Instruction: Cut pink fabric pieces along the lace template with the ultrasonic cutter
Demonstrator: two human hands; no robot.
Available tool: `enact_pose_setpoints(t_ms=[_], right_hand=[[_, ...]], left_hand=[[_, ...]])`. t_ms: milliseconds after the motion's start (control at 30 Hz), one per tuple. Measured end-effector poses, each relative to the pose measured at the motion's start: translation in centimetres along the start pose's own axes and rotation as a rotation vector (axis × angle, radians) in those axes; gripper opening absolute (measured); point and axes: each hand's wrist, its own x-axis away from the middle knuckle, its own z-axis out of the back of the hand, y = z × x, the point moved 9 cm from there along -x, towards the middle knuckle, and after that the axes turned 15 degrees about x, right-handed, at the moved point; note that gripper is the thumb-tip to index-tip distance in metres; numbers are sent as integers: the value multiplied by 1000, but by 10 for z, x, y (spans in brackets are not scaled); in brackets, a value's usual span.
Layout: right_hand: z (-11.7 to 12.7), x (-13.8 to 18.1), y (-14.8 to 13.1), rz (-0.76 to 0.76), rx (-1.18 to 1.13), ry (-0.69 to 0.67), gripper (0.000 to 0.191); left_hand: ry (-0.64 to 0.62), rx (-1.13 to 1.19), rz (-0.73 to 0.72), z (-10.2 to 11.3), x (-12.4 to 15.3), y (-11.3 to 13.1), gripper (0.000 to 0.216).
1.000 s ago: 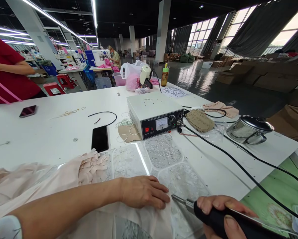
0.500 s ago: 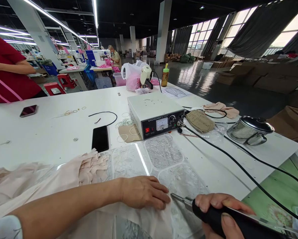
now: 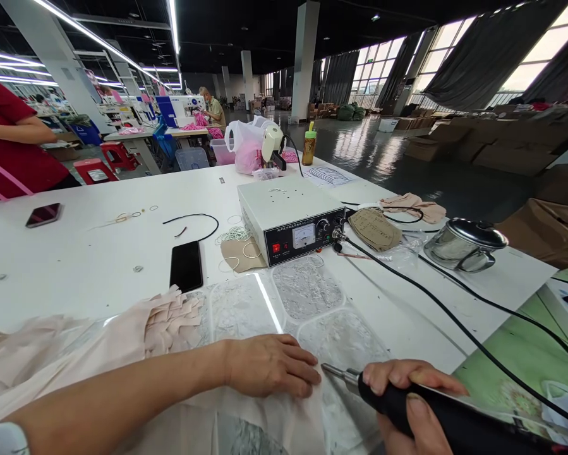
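Note:
My left hand (image 3: 269,366) lies palm down, fingers stretched out, on thin pale beige fabric (image 3: 307,420). Its fingertips are near the fabric's right edge. My right hand (image 3: 422,414) is wrapped round the black handle of what looks like an ultrasonic cutter (image 3: 385,397). The cutter's narrow metal tip points left, close to my left fingertips; whether it touches the fabric I cannot tell. Under the fabric lies a clear sheet over grey marbled panels (image 3: 307,291). More beige fabric with layered cut ends (image 3: 172,319) is heaped left of my left hand.
A control box (image 3: 290,218) with dial and red switch stands ahead; a black cable (image 3: 435,303) runs right from it. Nearby are a black phone (image 3: 186,265), brown pattern pieces (image 3: 376,229) and a lidded metal cup (image 3: 466,245). A person in red (image 3: 9,139) stands at the far left.
The whole view has shifted slightly, with things now a little further left. My hands and the cutter keep nearly the same place relative to the fabric.

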Motion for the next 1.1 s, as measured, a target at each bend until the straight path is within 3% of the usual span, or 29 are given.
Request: enact_pose_setpoints(t_ms=[200,600,1100], right_hand=[[10,2,4,-46,-13,57,13],[4,3,10,-20,-48,8,10],[-2,3,5,4,-61,3,10]], left_hand=[[12,15,-12,3,-1,3,18],[-64,10,43,-4,0,-3,20],[-14,27,1,3,-3,2,20]])
